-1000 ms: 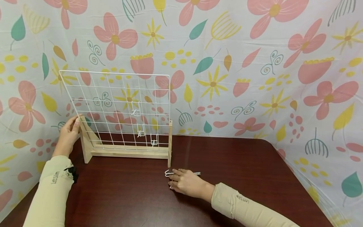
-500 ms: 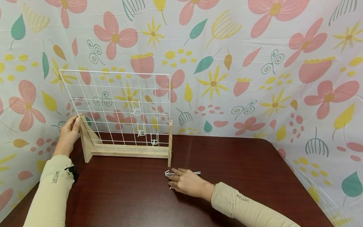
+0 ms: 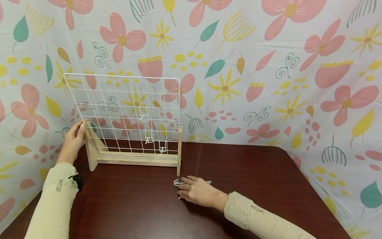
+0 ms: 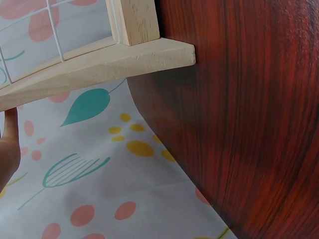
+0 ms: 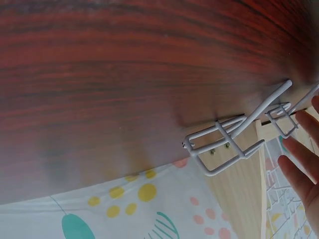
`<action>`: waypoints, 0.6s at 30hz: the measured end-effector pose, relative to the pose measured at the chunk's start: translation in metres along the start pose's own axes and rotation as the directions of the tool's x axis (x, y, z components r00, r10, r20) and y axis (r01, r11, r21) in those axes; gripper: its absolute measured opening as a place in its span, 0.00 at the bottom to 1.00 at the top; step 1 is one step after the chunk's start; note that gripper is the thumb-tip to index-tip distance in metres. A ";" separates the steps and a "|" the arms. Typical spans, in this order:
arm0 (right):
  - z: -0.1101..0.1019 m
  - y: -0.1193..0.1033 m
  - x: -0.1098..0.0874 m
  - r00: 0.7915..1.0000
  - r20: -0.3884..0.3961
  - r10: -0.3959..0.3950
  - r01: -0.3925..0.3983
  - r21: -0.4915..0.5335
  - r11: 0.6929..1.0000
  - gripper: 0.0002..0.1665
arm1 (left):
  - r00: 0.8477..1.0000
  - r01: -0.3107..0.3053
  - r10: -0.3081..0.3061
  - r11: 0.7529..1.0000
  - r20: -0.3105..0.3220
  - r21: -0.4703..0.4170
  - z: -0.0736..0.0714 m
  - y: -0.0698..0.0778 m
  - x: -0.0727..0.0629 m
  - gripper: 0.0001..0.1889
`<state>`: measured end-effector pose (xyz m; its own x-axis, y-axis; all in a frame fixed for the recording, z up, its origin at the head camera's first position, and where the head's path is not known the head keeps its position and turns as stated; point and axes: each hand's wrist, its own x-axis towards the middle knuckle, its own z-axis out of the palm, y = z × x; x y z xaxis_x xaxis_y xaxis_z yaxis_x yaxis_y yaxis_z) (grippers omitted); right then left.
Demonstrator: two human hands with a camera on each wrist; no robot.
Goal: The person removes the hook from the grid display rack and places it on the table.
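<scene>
A white wire grid panel stands in a pale wooden base on the left of the table, with several small white hooks hung on its right half. At the top of the base's left upright, my left hand grips the wood. The left wrist view shows a digit of it against the upright's edge. My right hand rests low over loose white wire hooks, fingers spread and nearly straight. Two hooks show in the right wrist view: a near one and a farther one beside the fingertips.
The dark red wood table ends at a rounded back right corner. Behind it and at both sides hangs a flower-print cloth. The base's right upright stands just beyond the right hand.
The view shifts very slightly. Both hands, the grid stand and the hooks stay where they were.
</scene>
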<state>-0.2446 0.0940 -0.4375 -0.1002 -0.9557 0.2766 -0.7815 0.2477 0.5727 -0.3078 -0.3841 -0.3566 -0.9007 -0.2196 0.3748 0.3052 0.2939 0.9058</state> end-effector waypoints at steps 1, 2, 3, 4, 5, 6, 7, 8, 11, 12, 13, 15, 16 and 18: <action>-0.001 0.000 0.000 1.000 -0.009 -0.001 0.001 0.003 1.000 0.12 | 1.000 -0.002 0.002 1.000 0.001 0.007 0.000 0.000 0.000 0.26; -0.001 0.001 0.000 1.000 -0.016 -0.002 0.002 0.007 1.000 0.12 | 1.000 -0.003 0.003 1.000 0.001 0.017 0.000 0.000 0.000 0.26; -0.002 0.001 -0.001 1.000 -0.025 -0.002 0.002 0.009 1.000 0.12 | 1.000 -0.006 0.006 0.999 -0.001 0.033 0.000 0.000 0.000 0.26; -0.002 0.001 -0.001 0.999 -0.034 -0.003 0.004 0.008 1.000 0.12 | 1.000 -0.006 0.006 0.999 0.000 0.037 0.000 0.000 0.001 0.26; -0.003 0.001 -0.001 0.999 -0.042 -0.002 0.003 0.009 1.000 0.12 | 1.000 -0.006 0.006 0.999 0.001 0.053 -0.001 0.000 0.001 0.26; -0.003 0.002 -0.001 0.999 -0.053 -0.001 0.002 0.011 1.000 0.11 | 1.000 -0.005 0.005 0.998 0.000 0.061 -0.001 0.000 0.001 0.26; -0.004 0.002 0.000 0.998 -0.060 0.000 0.000 0.011 1.000 0.11 | 1.000 -0.004 0.004 0.998 0.000 0.067 -0.001 0.000 0.001 0.26; -0.004 0.002 0.000 0.998 -0.065 0.002 -0.002 0.010 1.000 0.11 | 1.000 -0.004 0.004 0.997 0.002 0.074 -0.001 0.000 0.002 0.26; -0.004 0.003 0.000 0.997 -0.072 0.009 -0.008 0.015 1.000 0.11 | 1.000 -0.003 0.003 0.997 0.004 0.078 -0.002 0.000 0.002 0.26; -0.004 0.003 0.000 0.997 -0.073 0.012 -0.011 0.020 1.000 0.11 | 1.000 -0.004 0.004 0.997 0.003 0.078 -0.002 0.000 0.002 0.26; -0.004 0.003 0.001 0.997 -0.074 0.016 -0.015 0.023 1.000 0.11 | 1.000 -0.006 0.005 0.996 0.003 0.085 -0.002 0.000 0.003 0.26; -0.004 0.004 0.002 0.997 -0.078 0.024 -0.022 0.033 0.999 0.11 | 1.000 -0.014 0.014 0.995 0.001 0.099 -0.001 0.000 0.003 0.26; -0.005 0.004 0.002 0.996 -0.083 0.031 -0.028 0.039 0.999 0.11 | 1.000 -0.016 0.016 0.994 0.000 0.104 -0.001 0.000 0.003 0.26; -0.005 0.004 0.004 0.994 -0.098 0.041 -0.036 0.049 0.998 0.11 | 1.000 -0.020 0.021 0.995 -0.003 0.094 0.000 0.000 0.002 0.26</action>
<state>-0.2454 0.0920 -0.4303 -0.0711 -0.9247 0.3741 -0.8068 0.2739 0.5236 -0.3100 -0.3848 -0.3557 -0.8932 -0.2167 0.3939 0.2927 0.3848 0.8754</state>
